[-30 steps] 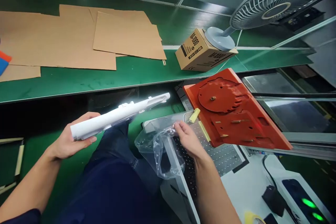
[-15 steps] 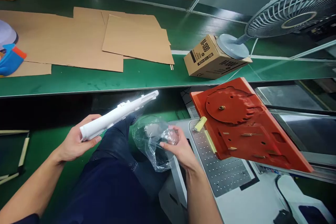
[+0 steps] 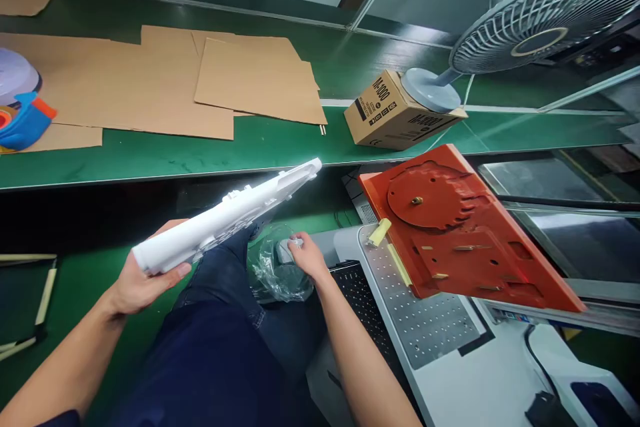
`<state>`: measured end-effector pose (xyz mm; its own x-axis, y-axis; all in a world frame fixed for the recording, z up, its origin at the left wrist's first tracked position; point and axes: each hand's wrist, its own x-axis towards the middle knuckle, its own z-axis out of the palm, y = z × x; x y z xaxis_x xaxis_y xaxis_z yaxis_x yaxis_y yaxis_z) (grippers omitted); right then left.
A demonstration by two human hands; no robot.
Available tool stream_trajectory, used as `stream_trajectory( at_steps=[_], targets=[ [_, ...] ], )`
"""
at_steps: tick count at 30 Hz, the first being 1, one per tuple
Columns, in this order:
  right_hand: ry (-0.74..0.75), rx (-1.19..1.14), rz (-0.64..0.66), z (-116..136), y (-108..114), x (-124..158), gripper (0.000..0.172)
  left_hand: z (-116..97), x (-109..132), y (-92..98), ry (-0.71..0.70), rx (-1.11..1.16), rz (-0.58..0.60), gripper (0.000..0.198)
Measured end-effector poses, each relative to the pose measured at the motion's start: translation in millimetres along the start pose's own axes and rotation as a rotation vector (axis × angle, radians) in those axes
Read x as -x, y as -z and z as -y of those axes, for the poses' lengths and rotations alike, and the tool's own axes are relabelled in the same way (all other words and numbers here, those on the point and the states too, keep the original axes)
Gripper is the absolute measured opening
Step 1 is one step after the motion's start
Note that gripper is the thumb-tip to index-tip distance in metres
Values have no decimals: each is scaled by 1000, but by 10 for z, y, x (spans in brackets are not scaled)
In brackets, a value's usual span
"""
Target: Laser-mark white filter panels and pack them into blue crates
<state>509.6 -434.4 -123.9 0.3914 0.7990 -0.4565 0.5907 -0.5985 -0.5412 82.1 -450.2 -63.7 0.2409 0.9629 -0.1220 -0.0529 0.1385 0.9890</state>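
Note:
My left hand [image 3: 145, 280] is closed around the lower end of a long white plastic part [image 3: 225, 217], which slants up to the right with small clips and ribs along its edge. Lower and to the right, my right hand [image 3: 307, 257] reaches down at a clear plastic bag [image 3: 275, 273]. Its fingers are curled at a pale grey-white piece [image 3: 285, 251] by the bag's mouth; how far that piece lies inside the bag I cannot tell. Some of the right fingers are hidden behind the hand.
Cardboard sheets [image 3: 260, 77] cover part of the green bench [image 3: 280, 147], with a blue tape dispenser [image 3: 25, 123] at left. A fan [image 3: 535, 40] stands on a carton [image 3: 387, 117]. At right, a red-orange moulded fixture [image 3: 470, 233] leans over a perforated metal plate [image 3: 425, 327].
My right hand has moved down and away from me, toward the bag's far side, and the bag has shifted slightly left. The white part has come nearer and risen a little.

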Motion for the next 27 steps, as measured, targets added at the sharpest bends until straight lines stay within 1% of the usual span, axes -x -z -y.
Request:
stream_trajectory(
  at_steps=[3,5,8,9,10,11,14,15,17,19,23,27],
  targets=[
    [-3,-49,184,-77,11,-69,34,-60,162,83,-38,16,24,77],
    [-19,-135,250,-110,-3,-106,39,-129,283,118,-15,33,-13,78],
    [-83,-287,225,-102,3,-205,58,-232,448,131,102,58,-189,76],
    [-107,-336,201,-90,13,-243,61,-258,487,137,134,54,-234,75],
    [-128,-384,173,-78,25,-279,62,-277,516,151,144,43,-241,74],
    [-142,-430,147,-65,39,-310,62,-291,534,176,126,26,-202,73],
    [-160,-540,93,-31,93,-360,54,-296,542,299,-3,-61,3,69],
    [-161,-565,78,-19,117,-365,52,-289,539,345,-35,-98,47,70],
    [-152,-600,47,9,177,-366,48,-265,531,416,-54,-155,75,70],
    [-123,-622,15,44,250,-368,47,-228,517,440,-42,-178,85,71],
    [-12,-613,-74,136,404,-377,47,-142,437,358,-33,-214,125,67],
    [151,-494,-208,260,506,-329,49,-88,336,257,-65,-261,185,61]
  ],
)
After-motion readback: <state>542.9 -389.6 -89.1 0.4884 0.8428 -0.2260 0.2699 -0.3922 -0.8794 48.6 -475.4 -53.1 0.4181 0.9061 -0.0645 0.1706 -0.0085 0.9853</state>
